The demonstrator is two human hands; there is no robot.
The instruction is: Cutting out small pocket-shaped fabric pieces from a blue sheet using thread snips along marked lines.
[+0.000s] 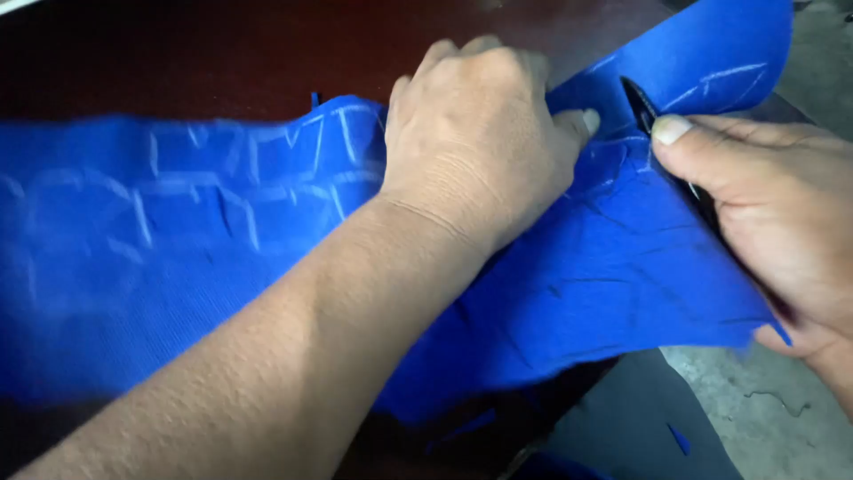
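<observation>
Two hands on chalk-marked blue cloth (613, 267), left hand (475, 133) pinching, right hand (773, 213) holding dark scissors (641, 114)

Pkgs: none in view. Labels/tags: none. Signs: none. Screens: none.
</observation>
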